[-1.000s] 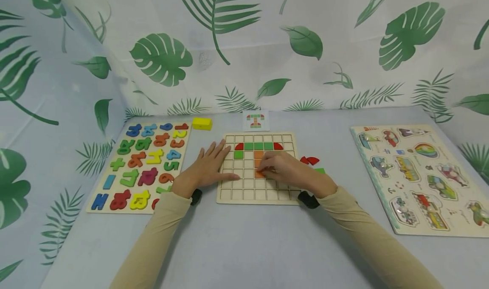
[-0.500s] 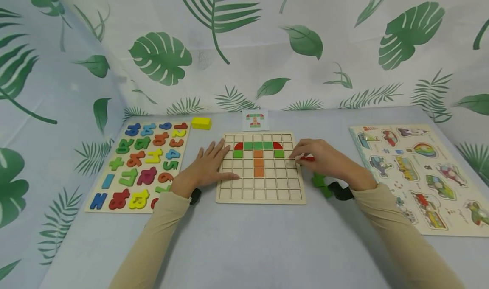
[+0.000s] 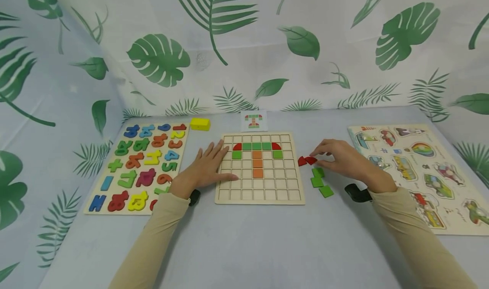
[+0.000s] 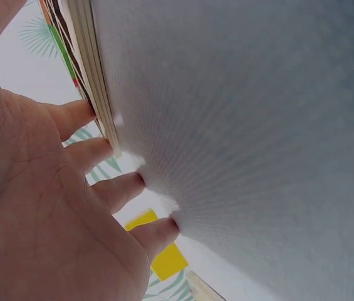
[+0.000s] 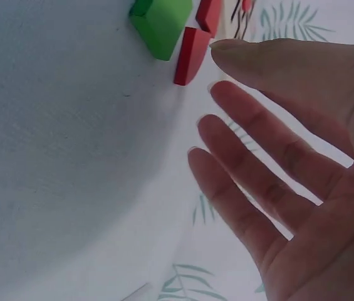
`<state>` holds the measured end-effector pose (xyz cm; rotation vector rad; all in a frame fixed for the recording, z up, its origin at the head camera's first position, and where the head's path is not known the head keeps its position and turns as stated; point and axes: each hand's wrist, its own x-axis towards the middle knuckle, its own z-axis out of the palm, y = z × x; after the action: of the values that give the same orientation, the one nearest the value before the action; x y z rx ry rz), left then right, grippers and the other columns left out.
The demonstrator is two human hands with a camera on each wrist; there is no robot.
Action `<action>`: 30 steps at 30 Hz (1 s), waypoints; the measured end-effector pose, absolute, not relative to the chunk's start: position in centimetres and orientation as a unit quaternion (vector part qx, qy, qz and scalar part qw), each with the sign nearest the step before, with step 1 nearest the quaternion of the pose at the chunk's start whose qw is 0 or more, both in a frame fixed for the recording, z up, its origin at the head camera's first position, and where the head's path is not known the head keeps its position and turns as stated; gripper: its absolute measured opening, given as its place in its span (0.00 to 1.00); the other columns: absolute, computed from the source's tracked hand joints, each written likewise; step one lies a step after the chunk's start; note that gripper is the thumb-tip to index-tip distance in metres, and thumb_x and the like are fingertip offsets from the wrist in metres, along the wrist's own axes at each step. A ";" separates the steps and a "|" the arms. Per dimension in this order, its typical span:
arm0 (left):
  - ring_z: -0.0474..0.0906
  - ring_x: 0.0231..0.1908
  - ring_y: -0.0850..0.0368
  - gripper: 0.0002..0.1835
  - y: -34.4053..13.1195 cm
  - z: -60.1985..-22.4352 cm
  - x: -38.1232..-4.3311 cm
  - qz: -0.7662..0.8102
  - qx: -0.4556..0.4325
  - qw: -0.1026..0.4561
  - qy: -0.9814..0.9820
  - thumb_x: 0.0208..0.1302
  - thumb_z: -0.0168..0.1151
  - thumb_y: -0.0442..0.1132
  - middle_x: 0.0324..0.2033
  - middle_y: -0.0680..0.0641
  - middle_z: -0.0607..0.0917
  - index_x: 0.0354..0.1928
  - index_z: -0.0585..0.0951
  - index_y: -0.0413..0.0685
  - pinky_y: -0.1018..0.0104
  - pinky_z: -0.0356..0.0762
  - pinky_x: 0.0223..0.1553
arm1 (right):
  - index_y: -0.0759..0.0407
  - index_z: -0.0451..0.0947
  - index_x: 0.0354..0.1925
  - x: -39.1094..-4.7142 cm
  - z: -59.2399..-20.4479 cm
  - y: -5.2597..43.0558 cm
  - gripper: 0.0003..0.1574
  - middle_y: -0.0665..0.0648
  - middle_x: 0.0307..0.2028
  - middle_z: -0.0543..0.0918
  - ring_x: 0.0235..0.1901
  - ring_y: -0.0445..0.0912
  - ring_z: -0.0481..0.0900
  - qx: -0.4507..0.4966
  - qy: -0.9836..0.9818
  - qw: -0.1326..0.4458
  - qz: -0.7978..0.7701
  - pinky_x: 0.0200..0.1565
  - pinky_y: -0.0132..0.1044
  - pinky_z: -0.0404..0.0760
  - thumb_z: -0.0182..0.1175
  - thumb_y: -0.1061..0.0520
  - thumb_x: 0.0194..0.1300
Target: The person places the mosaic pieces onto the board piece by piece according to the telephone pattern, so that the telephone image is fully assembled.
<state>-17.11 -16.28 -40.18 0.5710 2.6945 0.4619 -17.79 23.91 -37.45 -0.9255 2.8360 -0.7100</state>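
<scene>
A wooden grid board (image 3: pixel 233 191) lies mid-table with red quarter-round tiles, green square tiles (image 3: pixel 257 146) and a column of orange square tiles (image 3: pixel 257 164) set in its cells. My left hand (image 3: pixel 206 166) rests spread on the board's left edge; the left wrist view shows fingertips down on board and cloth. To the right of the board, my right hand (image 3: pixel 340 159) is over two red quarter-round tiles (image 3: pixel 311 160). In the right wrist view its fingers are apart, with the thumb tip right at a red tile (image 5: pixel 192 56). Several loose green square tiles (image 3: pixel 317 182) lie just below.
A small pattern card (image 3: pixel 254 121) stands behind the board, with a yellow block (image 3: pixel 200 124) to its left. A number puzzle board (image 3: pixel 111 200) lies at the left. A picture puzzle board (image 3: pixel 454 221) lies at the right, partly under the right arm.
My right hand has moved from the orange column rightward to the loose red tiles. A green tile now shows below the right-hand red tile on the board. The left hand stays in place.
</scene>
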 end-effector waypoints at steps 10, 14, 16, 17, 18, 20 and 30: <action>0.34 0.82 0.36 0.56 -16.4 -40.4 -17.3 0.167 0.201 0.172 0.950 0.69 0.62 0.67 0.84 0.41 0.40 0.85 0.48 0.45 0.33 0.32 0.77 | 0.70 0.88 0.49 -18.0 -38.0 23.4 0.16 0.57 0.42 0.86 0.43 0.53 0.85 -0.287 0.927 0.075 -0.229 0.47 0.51 0.86 0.73 0.68 0.62; 0.34 0.82 0.35 0.56 -16.4 -40.3 -17.2 0.165 0.203 0.171 0.950 0.69 0.62 0.67 0.84 0.40 0.40 0.85 0.48 0.45 0.33 0.32 0.77 | 0.71 0.87 0.49 -18.2 -38.1 22.7 0.15 0.58 0.41 0.85 0.42 0.53 0.85 -0.277 0.932 0.076 -0.220 0.46 0.51 0.86 0.73 0.68 0.62; 0.34 0.82 0.35 0.56 -16.4 -40.3 -17.2 0.166 0.204 0.169 0.950 0.69 0.62 0.67 0.84 0.41 0.40 0.85 0.48 0.45 0.33 0.32 0.77 | 0.71 0.88 0.48 -18.3 -38.1 22.5 0.15 0.58 0.40 0.84 0.41 0.53 0.85 -0.274 0.934 0.077 -0.217 0.45 0.50 0.86 0.73 0.68 0.62; 0.34 0.82 0.35 0.56 -16.5 -40.3 -17.2 0.167 0.204 0.168 0.950 0.69 0.62 0.67 0.84 0.41 0.40 0.85 0.48 0.45 0.32 0.32 0.77 | 0.72 0.88 0.47 -18.4 -38.1 22.4 0.14 0.59 0.40 0.84 0.41 0.54 0.85 -0.273 0.934 0.078 -0.217 0.44 0.50 0.86 0.73 0.69 0.62; 0.34 0.82 0.35 0.56 -16.5 -40.4 -17.2 0.168 0.205 0.167 0.950 0.69 0.62 0.67 0.84 0.41 0.40 0.85 0.48 0.45 0.32 0.32 0.77 | 0.72 0.88 0.47 -18.4 -38.0 22.3 0.14 0.58 0.39 0.84 0.40 0.53 0.84 -0.270 0.935 0.079 -0.218 0.44 0.49 0.86 0.73 0.69 0.62; 0.34 0.82 0.36 0.56 -16.5 -40.4 -17.2 0.169 0.205 0.167 0.949 0.70 0.62 0.67 0.84 0.41 0.40 0.85 0.48 0.45 0.32 0.32 0.77 | 0.73 0.88 0.46 -18.4 -38.1 22.3 0.13 0.59 0.38 0.83 0.39 0.53 0.84 -0.268 0.935 0.077 -0.220 0.42 0.48 0.86 0.73 0.70 0.61; 0.34 0.82 0.36 0.56 -16.4 -40.4 -17.2 0.166 0.204 0.172 0.949 0.70 0.61 0.68 0.84 0.41 0.39 0.85 0.48 0.45 0.33 0.32 0.77 | 0.75 0.87 0.42 -18.9 -37.9 21.9 0.11 0.60 0.33 0.81 0.34 0.50 0.79 -0.237 0.937 0.100 -0.236 0.37 0.42 0.80 0.73 0.70 0.60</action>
<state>-17.19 -16.38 -40.38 0.5799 2.6938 0.4706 -18.92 21.89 -37.86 -0.7014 2.7692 -0.6978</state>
